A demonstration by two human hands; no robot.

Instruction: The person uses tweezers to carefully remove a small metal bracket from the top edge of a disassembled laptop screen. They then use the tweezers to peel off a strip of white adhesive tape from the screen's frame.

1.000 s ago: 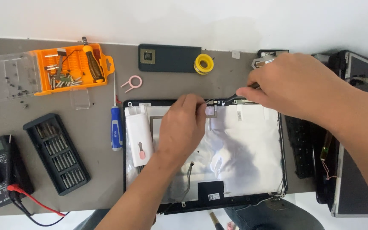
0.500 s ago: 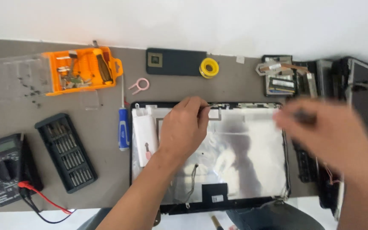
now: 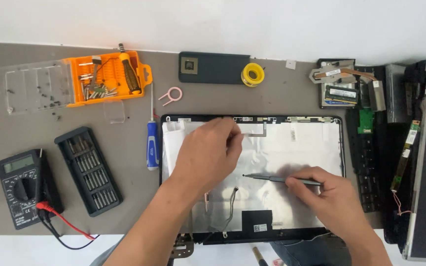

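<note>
Left hand [image 3: 208,152] rests on laptop lid shell [image 3: 292,148], fingers curled, pinching near top edge, exact hold unclear. Right hand [image 3: 329,189] fingers closed on thin grey screwdriver [image 3: 282,179]. Better keep tip low, press shell steady.

Plenty of clutter on the grey surface [image 3: 25,207]. Far left sits a black multimeter [image 3: 21,188] with red and black leads, and a dark bit set [image 3: 88,170] lies just beside it. Up top there's an orange tool case [image 3: 105,77], a pink ring tool [image 3: 171,94], and a yellow tape roll [image 3: 253,75]. A blue-handled screwdriver [image 3: 152,145] stands upright mid-surface. Loose memory sticks [image 3: 341,93] sit on the right.
</note>
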